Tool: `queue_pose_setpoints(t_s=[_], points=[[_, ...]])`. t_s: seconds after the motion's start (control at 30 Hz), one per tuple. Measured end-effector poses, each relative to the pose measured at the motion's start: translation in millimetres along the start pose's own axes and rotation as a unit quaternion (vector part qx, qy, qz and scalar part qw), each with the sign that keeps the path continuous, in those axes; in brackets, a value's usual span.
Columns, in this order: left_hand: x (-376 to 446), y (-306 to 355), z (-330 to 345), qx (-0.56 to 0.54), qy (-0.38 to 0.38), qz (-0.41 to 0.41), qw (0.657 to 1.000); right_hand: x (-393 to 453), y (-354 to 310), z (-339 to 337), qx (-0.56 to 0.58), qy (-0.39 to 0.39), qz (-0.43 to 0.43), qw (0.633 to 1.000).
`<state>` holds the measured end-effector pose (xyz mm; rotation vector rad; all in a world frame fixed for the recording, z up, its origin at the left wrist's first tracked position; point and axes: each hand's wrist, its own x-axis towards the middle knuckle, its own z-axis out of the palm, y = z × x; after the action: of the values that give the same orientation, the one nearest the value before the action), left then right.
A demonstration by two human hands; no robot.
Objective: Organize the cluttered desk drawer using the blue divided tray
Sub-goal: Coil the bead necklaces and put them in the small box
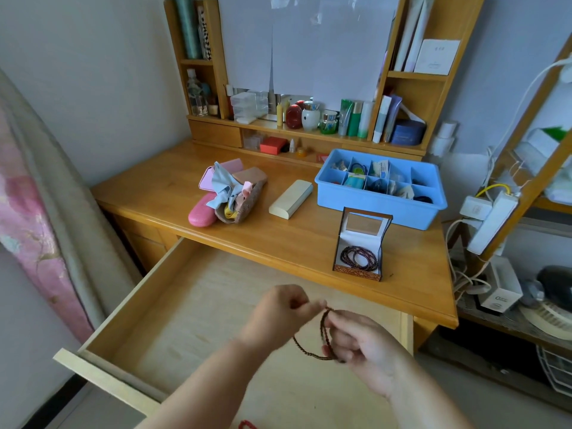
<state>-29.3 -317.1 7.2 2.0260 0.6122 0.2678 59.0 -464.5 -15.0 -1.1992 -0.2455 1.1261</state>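
Both hands hold a dark beaded string [322,332] above the open wooden drawer [173,308]. My left hand [284,311] pinches its upper end, and my right hand [362,345] grips its looped part. The drawer's pale bottom is bare where it shows. The blue divided tray [380,205] stands on the desk at the back right, with small items in its compartments. An open small jewellery box [360,246] with coiled dark beads stands upright near the desk's front edge.
A cream case [291,198] lies on the desk, left of the tray. Further left is a pile of pink cases and cloths [229,193]. Bottles and jars line the back shelf [309,134]. Power strips and cables [486,218] hang at the right. A red thing [246,425] shows at the bottom edge.
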Motion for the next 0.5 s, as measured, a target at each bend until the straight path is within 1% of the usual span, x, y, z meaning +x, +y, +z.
queue_pose_setpoints(t_s=[0.03, 0.07, 0.1, 0.13, 0.17, 0.2, 0.23, 0.27, 0.3, 0.33, 0.37, 0.4, 0.43, 0.47, 0.5], points=[[2.1, -4.4, -4.6, -0.134, -0.039, -0.072, 0.988, -0.1, -0.3, -4.9, 0.061, 0.001, 0.015, 0.998], [2.6, -12.5, -7.8, -0.287, -0.064, -0.132, 0.947, 0.1, -1.1, -9.2, 0.115, 0.0, 0.026, 0.993], [0.4, -20.8, -9.9, -0.428, -0.062, -0.173, 0.885, -0.7, -2.6, -13.0, 0.162, 0.005, 0.029, 0.986], [-2.1, -29.5, -10.8, -0.527, -0.041, -0.195, 0.826, 0.0, -4.2, -16.5, 0.209, 0.017, 0.022, 0.977], [-5.1, -37.6, -10.4, -0.582, -0.009, -0.204, 0.787, 0.8, -5.2, -17.9, 0.254, 0.038, 0.011, 0.966], [-8.7, -42.4, -7.9, -0.613, 0.013, -0.209, 0.762, 2.1, -5.4, -16.8, 0.293, 0.065, -0.004, 0.954], [-12.6, -44.9, -2.1, -0.631, 0.024, -0.215, 0.745, 3.8, -4.7, -14.4, 0.321, 0.087, -0.017, 0.943], [-16.7, -45.8, 6.9, -0.623, 0.032, -0.224, 0.749, 5.9, -3.4, -12.3, 0.337, 0.102, -0.029, 0.935], [-21.0, -44.7, 16.9, -0.585, 0.033, -0.225, 0.779, 7.5, -1.7, -9.6, 0.339, 0.109, -0.039, 0.934], [-26.3, -41.3, 25.9, -0.5, 0.026, -0.206, 0.841, 9.1, 0.6, -7.6, 0.328, 0.107, -0.048, 0.937], [-31.1, -36.7, 31.0, -0.368, 0.013, -0.156, 0.916, 10.6, 2.2, -5.8, 0.308, 0.1, -0.055, 0.945], [-34.3, -32.6, 33.6, -0.21, -0.002, -0.071, 0.975, 11.5, 3.8, -4.1, 0.278, 0.086, -0.063, 0.955], [-35.3, -28.3, 35.2, -0.06, -0.016, 0.031, 0.998, 11.4, 5.4, -1.5, 0.243, 0.066, -0.065, 0.966], [-35.6, -23.7, 34.4, 0.065, -0.023, 0.124, 0.99, 10.8, 7.0, 1.3, 0.202, 0.051, -0.059, 0.976], [-34.8, -15.8, 31.0, 0.145, -0.03, 0.175, 0.973, 9.7, 8.4, 3.5, 0.147, 0.042, -0.051, 0.987]])
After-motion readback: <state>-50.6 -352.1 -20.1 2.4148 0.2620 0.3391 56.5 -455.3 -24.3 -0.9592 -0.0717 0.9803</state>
